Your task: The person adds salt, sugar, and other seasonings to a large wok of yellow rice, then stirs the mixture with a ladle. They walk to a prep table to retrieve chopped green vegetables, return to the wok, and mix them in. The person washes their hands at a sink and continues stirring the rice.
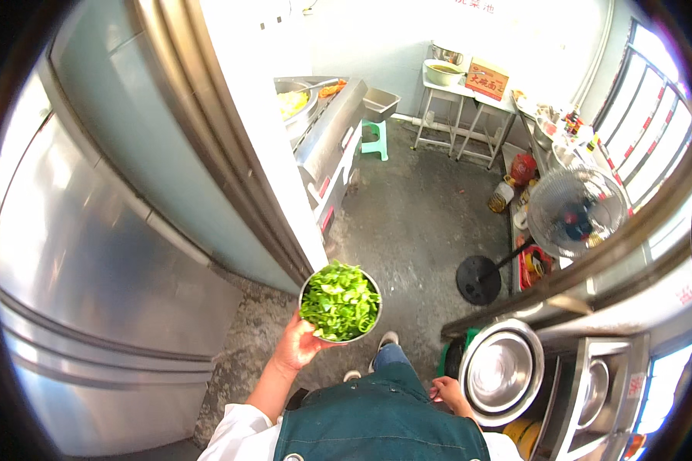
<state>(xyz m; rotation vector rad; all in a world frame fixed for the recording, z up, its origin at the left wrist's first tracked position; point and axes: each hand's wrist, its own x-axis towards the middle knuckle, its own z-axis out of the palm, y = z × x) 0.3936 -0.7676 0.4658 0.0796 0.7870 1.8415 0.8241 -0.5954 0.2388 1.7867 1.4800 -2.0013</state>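
A round metal bowl full of chopped green leafy vegetables is held out in front of me. My left hand grips its near left side, with the thumb near the rim and the other fingers mostly hidden beneath. My right hand hangs low beside the dark green apron, fingers loosely curled; nothing shows in it. Just right of that hand are nested stainless steel basins.
Ahead lies a doorway onto a concrete floor. Left stands a stainless steel cabinet; beyond the wall, a steel cooking counter. A standing fan and its round base are right. A metal sink is at lower right.
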